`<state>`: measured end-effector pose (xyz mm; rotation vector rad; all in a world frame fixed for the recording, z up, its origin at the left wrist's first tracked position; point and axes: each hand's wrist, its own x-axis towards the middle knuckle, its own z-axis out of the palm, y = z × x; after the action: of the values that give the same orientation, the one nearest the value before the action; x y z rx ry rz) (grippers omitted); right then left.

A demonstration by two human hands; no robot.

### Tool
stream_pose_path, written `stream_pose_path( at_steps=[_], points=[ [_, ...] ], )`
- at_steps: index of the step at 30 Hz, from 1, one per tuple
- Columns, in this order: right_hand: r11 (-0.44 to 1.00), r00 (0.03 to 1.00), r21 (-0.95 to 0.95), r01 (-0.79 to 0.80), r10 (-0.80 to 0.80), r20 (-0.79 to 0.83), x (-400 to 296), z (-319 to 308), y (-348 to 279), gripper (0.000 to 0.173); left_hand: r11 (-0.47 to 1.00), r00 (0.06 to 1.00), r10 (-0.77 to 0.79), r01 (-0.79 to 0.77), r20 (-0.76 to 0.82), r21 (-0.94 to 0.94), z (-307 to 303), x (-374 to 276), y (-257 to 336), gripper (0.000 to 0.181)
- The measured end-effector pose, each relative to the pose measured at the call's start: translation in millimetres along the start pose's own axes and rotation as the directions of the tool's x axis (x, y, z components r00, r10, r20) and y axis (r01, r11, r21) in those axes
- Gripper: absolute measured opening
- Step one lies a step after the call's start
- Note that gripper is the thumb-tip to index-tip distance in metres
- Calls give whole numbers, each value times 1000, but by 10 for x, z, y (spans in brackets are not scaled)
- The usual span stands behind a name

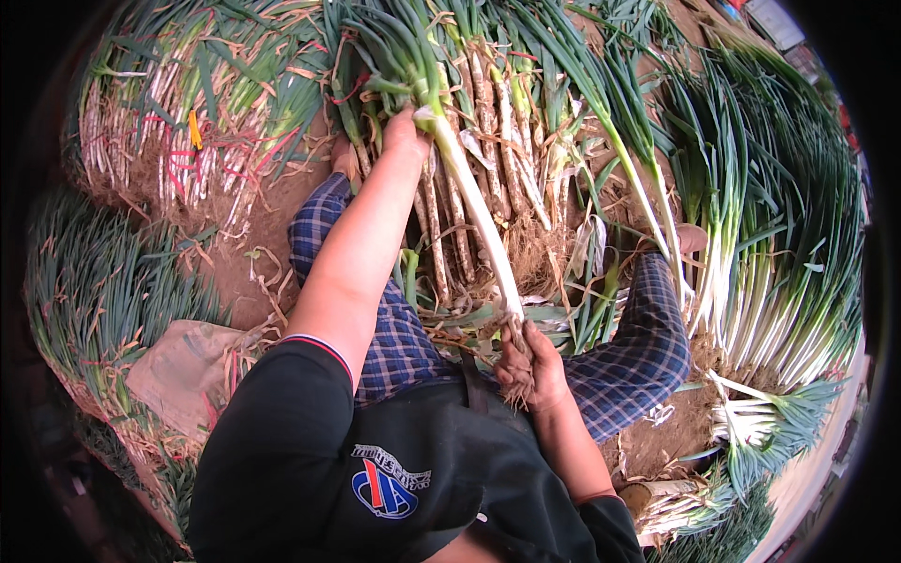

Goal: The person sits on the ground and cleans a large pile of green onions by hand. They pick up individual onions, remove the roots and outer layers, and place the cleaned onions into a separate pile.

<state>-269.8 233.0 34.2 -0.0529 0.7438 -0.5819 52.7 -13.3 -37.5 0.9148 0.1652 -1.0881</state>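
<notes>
A long green onion (486, 218) with a cleaned white stalk slants across in front of me, between both hands. My left hand (407, 134) is closed around its upper part, just below the green leaves; those leaves hide most of the fingers. Near my lap, my right hand (536, 366) grips the root end, with the thumb against the stalk base and brown roots hanging below. Beyond the stalk lies a pile of unpeeled green onions (482, 127) with soil-stained stems and dry husks. Peeled leaves (556, 317) litter the ground between my legs.
Two pale green onions (658, 204) lean across my right shin. Farther right stand dense rows of white-stalked green onions (760, 295). Bundles tied with red strips (190, 155) fill the left back. A cloth sack (186, 373) rests at left, and a cut log (651, 496) at lower right.
</notes>
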Motion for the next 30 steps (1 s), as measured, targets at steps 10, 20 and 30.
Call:
stream_pose_path(
  at_steps=[10, 20, 30],
  points=[
    [988, 977, 24, 150, -152, 153, 890, 99, -802, 35, 581, 808, -588, 386, 41, 717, -579, -1973, -878, 34],
    [694, 952, -685, 222, -306, -2, 701, 514, -836, 39, 571, 943, -333, 196, 7, 797, -662, -1427, -361, 46],
    [379, 864, -810, 448, -417, 282, 943, 598, -468, 34, 891, 941, -301, 221, 154, 397, -110, -992, -16, 35]
  ],
)
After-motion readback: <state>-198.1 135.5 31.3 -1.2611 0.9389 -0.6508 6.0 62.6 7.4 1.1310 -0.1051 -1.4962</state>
